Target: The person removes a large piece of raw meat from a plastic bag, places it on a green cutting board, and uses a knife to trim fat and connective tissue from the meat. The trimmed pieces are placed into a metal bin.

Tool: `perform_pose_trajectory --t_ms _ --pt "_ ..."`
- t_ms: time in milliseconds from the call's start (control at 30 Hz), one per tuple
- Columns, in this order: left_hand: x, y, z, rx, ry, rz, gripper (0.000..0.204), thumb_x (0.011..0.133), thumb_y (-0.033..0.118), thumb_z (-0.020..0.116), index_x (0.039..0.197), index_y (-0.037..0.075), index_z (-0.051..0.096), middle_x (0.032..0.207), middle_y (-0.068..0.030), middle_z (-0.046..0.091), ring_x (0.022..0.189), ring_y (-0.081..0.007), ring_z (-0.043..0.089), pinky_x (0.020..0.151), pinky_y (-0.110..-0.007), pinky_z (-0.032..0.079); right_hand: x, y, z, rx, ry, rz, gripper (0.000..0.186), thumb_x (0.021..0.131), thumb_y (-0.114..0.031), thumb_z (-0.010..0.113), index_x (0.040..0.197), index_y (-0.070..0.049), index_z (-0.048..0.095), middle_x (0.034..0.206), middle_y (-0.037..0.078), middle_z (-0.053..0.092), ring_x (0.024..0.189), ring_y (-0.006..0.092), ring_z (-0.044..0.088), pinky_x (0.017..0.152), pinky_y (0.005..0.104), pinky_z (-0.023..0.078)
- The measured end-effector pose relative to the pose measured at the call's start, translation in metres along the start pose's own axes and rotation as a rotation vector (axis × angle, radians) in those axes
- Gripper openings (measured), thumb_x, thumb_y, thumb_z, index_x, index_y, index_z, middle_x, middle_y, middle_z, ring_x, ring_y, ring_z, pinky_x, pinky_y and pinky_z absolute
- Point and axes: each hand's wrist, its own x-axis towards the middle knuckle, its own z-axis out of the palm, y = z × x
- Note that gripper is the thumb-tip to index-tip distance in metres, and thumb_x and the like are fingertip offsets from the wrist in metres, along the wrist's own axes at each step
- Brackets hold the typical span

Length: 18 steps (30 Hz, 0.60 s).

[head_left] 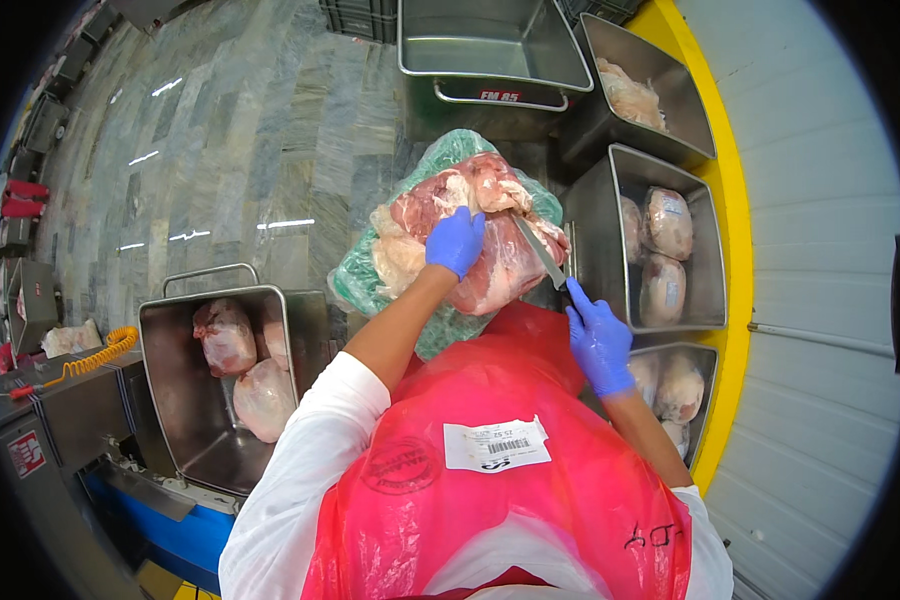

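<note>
In front of me a large piece of raw meat (495, 265), pink with pale fat, lies on a green plastic-covered surface (360, 275). My left hand (455, 243), in a blue glove, is closed on the upper middle of the meat, gripping its pale fat. My right hand (600, 338), also blue-gloved, is wrapped round the dark handle of a knife (541, 250). The blade points up and left, and its tip touches the meat's right part, beside a flap of fat.
At the left a metal tub (210, 420) holds several wrapped meat pieces. Metal tubs (705, 255) with packed meat line the right side, beside a yellow curb (735, 200) and white wall. Another metal tub (495, 90) stands ahead. A coiled yellow hose (100, 350) hangs far left.
</note>
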Motion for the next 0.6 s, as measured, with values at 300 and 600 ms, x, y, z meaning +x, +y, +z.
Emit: perform_pose_trajectory --t_ms 300,600 --pt "0.003 -0.026 0.016 -0.197 0.169 0.008 0.045 0.105 0.041 0.046 0.096 0.0 0.063 0.09 -0.0323 0.068 0.088 -0.0493 0.067 0.081 -0.058 0.052 -0.002 -0.009 0.009 0.064 0.009 -0.047 0.056 0.095 -0.015 0.067 0.149 -0.025 0.054 0.095 0.012 0.06 0.075 0.0323 0.064 0.063 0.0425 0.052" --pt "-0.003 -0.011 0.016 -0.094 0.203 0.03 0.035 0.107 0.036 0.043 0.102 0.006 0.06 0.081 -0.0238 0.071 0.075 -0.0435 0.07 0.068 -0.057 0.054 0.03 -0.046 -0.006 -0.252 -0.128 -0.109 0.057 0.098 -0.022 0.063 0.153 -0.025 0.048 0.082 0.014 0.062 0.061 0.0343 0.063 0.055 0.0469 0.052"
